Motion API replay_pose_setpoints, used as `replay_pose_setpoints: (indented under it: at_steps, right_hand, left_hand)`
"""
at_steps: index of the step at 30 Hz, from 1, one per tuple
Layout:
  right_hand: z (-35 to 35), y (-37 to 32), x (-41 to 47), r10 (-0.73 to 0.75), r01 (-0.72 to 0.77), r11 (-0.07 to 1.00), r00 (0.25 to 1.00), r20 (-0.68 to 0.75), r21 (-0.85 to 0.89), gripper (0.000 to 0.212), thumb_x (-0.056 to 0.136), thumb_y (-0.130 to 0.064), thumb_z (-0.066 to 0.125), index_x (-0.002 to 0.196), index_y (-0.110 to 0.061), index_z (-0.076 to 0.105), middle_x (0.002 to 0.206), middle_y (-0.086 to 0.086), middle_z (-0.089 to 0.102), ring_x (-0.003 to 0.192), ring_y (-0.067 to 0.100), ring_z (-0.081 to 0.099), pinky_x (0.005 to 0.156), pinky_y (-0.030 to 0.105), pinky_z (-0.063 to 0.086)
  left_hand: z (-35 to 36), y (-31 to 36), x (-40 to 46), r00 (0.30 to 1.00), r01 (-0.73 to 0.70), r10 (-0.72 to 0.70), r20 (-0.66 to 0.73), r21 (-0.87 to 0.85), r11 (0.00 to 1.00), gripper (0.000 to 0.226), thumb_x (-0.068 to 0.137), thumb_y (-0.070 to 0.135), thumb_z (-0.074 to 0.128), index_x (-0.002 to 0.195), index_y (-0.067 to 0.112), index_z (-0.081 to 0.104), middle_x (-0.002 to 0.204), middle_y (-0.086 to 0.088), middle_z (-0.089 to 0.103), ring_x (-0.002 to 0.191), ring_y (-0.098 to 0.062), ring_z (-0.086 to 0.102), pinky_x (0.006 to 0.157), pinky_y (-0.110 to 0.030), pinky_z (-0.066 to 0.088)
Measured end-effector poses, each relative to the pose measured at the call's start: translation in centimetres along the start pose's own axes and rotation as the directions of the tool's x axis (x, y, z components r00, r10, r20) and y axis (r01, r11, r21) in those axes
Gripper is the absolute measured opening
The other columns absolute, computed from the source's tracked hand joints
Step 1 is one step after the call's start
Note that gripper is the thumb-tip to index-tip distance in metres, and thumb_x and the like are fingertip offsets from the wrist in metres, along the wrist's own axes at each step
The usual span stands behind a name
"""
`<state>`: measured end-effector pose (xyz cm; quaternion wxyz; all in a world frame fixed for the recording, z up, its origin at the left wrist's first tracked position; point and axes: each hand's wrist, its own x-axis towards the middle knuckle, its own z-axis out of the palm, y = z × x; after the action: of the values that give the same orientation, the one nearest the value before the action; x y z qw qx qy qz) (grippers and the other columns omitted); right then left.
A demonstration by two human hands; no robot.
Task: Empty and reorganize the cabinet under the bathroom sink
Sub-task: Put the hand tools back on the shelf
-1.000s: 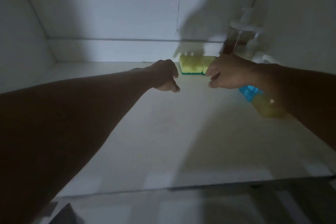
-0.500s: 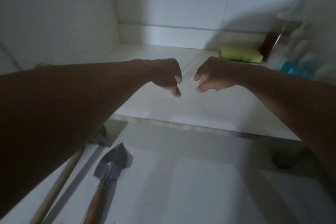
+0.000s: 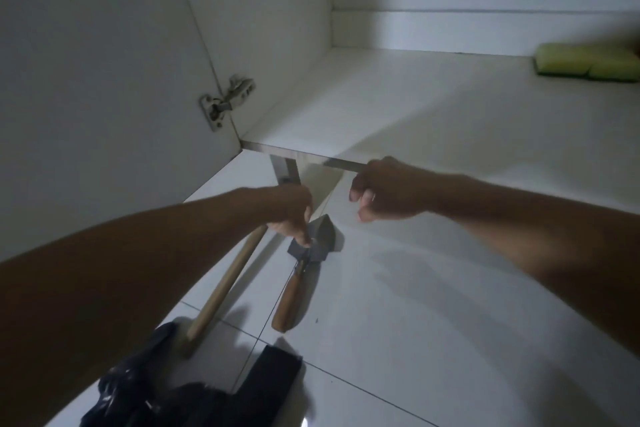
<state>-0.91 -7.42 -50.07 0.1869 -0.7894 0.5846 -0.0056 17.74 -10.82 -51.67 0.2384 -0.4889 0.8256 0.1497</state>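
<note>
My left hand (image 3: 294,215) is curled, its fingertips over the neck of a small trowel (image 3: 317,241) that lies on the tiled floor in front of the cabinet. I cannot tell whether the fingers touch it. The trowel's wooden handle (image 3: 291,298) points toward me. My right hand (image 3: 384,194) is a loose fist holding nothing, just in front of the edge of the cabinet floor (image 3: 398,107). A pair of yellow-green sponges (image 3: 585,66) sits at the back right of the cabinet floor.
A long wooden stick (image 3: 225,284) lies on the floor left of the trowel, its far end hidden under my left hand. A black plastic bag (image 3: 138,392) and a black flat object (image 3: 273,374) lie nearest me. The open cabinet door with its hinge (image 3: 225,100) stands at left.
Both hands have pulled back out of the cabinet and dropped toward the floor. My view has swung left and down, so the bottles at the cabinet's right are out of sight.
</note>
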Motion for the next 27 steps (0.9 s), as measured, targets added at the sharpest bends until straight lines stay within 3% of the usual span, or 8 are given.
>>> replay_pose_setpoints:
  at_steps: [4,7,10,13,15,18,23,27]
  right_hand:
    - [5.1,-2.0,1.6,0.009,-0.020,0.997,0.989,0.144,0.072,0.034,0.082,-0.026,0.070,0.104,-0.001,0.071,0.106,0.014,0.072,0.103,0.029,0.065,0.086,0.036,0.054]
    - [9.0,-3.6,3.0,0.094,-0.147,0.949,0.976,0.195,0.280,0.033,0.082,-0.019,0.070,0.102,0.006,0.068,0.096,0.022,0.072,0.086,0.034,0.072,0.065,0.039,0.062]
    - [12.9,-5.0,4.2,0.160,-0.235,0.905,0.960,0.228,0.354,0.021,0.084,-0.023,0.065,0.090,-0.004,0.061,0.094,0.007,0.064,0.072,0.030,0.068,0.064,0.042,0.062]
    - [16.3,-5.9,5.4,0.230,-0.281,0.894,0.957,0.179,0.350,0.044,0.081,-0.034,0.066,0.112,-0.005,0.054,0.139,-0.005,0.041,0.088,0.027,0.066,0.055,0.032,0.057]
    - [17.9,-6.2,6.1,0.273,-0.304,0.895,0.952,0.137,0.326,0.059,0.080,-0.042,0.067,0.125,-0.007,0.051,0.154,0.000,0.031,0.110,0.029,0.060,0.067,0.031,0.053]
    - [19.1,-6.7,6.5,0.335,-0.347,0.876,0.937,0.095,0.336,0.055,0.078,-0.047,0.067,0.119,-0.013,0.051,0.131,0.007,0.057,0.113,0.029,0.059,0.086,0.035,0.051]
    - [20.3,-7.2,7.2,0.422,-0.406,0.788,0.903,0.073,0.462,0.077,0.071,-0.036,0.076,0.133,-0.010,0.038,0.118,0.007,0.063,0.107,0.031,0.063,0.084,0.035,0.055]
    - [19.4,-6.9,7.0,0.423,-0.417,0.620,0.891,0.165,0.665,0.081,0.067,-0.019,0.080,0.136,-0.015,0.037,0.111,0.006,0.062,0.083,0.029,0.069,0.040,0.032,0.056]
  left_hand:
    - [4.7,-4.1,-0.1,0.987,0.147,-0.145,-0.069,0.027,0.989,0.049,0.081,0.039,0.073,0.118,0.011,0.061,0.115,-0.008,0.066,0.103,-0.025,0.062,0.089,-0.035,0.052]
    - [7.3,-6.6,-0.2,0.979,0.188,-0.190,-0.069,-0.022,0.982,0.088,0.083,0.034,0.072,0.151,0.020,0.018,0.135,-0.011,0.051,0.120,-0.029,0.053,0.098,-0.039,0.047]
    - [9.0,-8.4,-0.1,0.976,0.206,-0.211,-0.048,-0.094,0.974,0.101,0.083,0.027,0.072,0.154,0.029,0.000,0.131,-0.013,0.051,0.114,-0.029,0.056,0.096,-0.038,0.048]
    - [10.5,-9.6,0.6,0.967,0.250,-0.255,-0.020,-0.134,0.959,0.105,0.083,0.022,0.072,0.153,0.029,-0.006,0.129,-0.015,0.051,0.110,-0.030,0.059,0.092,-0.038,0.050]
    - [11.2,-10.0,1.1,0.963,0.263,-0.269,-0.016,-0.169,0.950,0.107,0.083,0.015,0.071,0.153,0.029,-0.010,0.125,-0.016,0.055,0.106,-0.030,0.061,0.089,-0.038,0.050]
    - [11.7,-10.4,1.8,0.966,0.238,-0.252,-0.049,-0.197,0.951,0.106,0.086,0.010,0.066,0.152,0.029,-0.014,0.126,-0.018,0.056,0.106,-0.032,0.061,0.082,-0.035,0.049]
    - [12.0,-10.1,2.4,0.959,0.234,-0.258,-0.115,-0.192,0.953,0.104,0.085,0.006,0.066,0.152,0.032,-0.010,0.119,-0.019,0.057,0.102,-0.033,0.062,0.082,-0.039,0.051]
    - [11.9,-10.0,2.5,0.963,0.229,-0.258,-0.074,-0.276,0.934,0.105,0.083,0.010,0.070,0.152,0.032,-0.006,0.125,-0.017,0.054,0.105,-0.031,0.059,0.082,-0.036,0.050]
